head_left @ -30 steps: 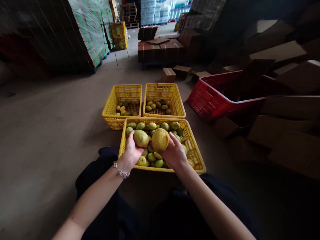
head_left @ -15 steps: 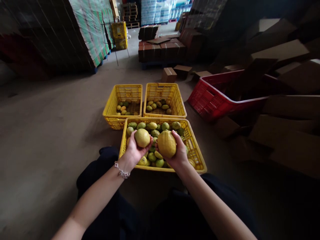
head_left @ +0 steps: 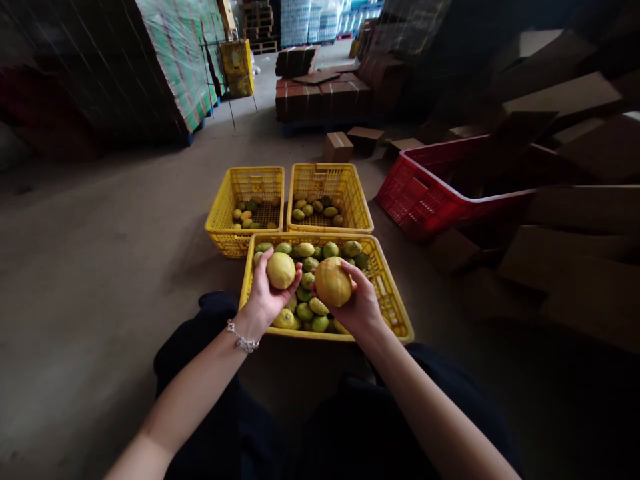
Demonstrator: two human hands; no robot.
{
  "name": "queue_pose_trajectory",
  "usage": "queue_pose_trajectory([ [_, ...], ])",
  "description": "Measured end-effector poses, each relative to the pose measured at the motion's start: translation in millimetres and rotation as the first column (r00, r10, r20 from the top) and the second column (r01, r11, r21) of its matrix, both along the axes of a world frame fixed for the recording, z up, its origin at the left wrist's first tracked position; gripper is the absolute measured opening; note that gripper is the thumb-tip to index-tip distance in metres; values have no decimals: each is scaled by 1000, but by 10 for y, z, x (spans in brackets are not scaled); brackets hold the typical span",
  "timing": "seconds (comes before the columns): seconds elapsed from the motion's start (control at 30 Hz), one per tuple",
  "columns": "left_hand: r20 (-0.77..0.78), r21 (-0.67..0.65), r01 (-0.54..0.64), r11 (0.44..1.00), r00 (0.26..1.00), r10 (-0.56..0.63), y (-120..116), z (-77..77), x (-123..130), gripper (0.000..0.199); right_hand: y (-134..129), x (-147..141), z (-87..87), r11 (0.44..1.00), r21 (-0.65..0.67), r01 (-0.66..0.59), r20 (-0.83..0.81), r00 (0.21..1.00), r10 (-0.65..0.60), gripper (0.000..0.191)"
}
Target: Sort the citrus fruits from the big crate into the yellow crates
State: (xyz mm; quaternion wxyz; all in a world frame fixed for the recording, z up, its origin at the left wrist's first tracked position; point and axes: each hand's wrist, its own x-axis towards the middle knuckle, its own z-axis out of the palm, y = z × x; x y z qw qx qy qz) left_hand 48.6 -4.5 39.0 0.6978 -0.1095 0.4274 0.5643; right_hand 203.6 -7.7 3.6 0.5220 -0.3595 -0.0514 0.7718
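My left hand (head_left: 265,290), with a silver bracelet at the wrist, is closed around a round yellow lemon (head_left: 281,270). A larger, bumpy, orange-yellow lemon (head_left: 333,282) sits in my right hand (head_left: 363,303), thumb on top and fingers mostly hidden behind it. Both hands hover side by side over the near yellow crate (head_left: 395,303). Inside that crate lie many green and yellow lemons (head_left: 304,311), partly covered by my hands and the two held fruits.
Two yellow crates, one at left (head_left: 215,223) and one at right (head_left: 363,207), stand behind the near crate with several fruits in each. A red crate (head_left: 425,200) and heaped cardboard boxes (head_left: 565,247) crowd the right. Wrapped pallets (head_left: 180,60) rise at the left back.
The larger lemon has turned in my right hand, showing another side. My left hand has moved slightly left with its lemon, opening a little more gap between the fruits.
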Motion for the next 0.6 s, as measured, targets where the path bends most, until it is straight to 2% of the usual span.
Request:
queue_pose_trajectory([
  [0.13, 36, 35, 7, 999, 999, -8, -5, -19, -12, 27, -4, -3, -2, 1000, -7, -22, -8, 1000, 22, 13],
  [0.3, 116, 46, 11, 999, 993, -17, 11, -81, -23, 36, 19, -41, 6, 999, -42, 33, -12, 999, -34, 5],
  [0.4, 118, 26, 43, 999, 992, -46, 27, -93, -13, 35, 28, -58, 15, 997, -55, 51, 3, 999, -51, 4],
  [0.47, 90, 0, 93, 996, 992, -92, 33, -90, -1, 33, 34, -63, 16, 998, -62, 26, 4, 1000, -26, 4],
  [0.6, 90, -87, 176, 981, 982, -168, 28, -78, 21, 31, 45, -66, -7, 989, -113, -95, 39, 994, 100, 16],
])
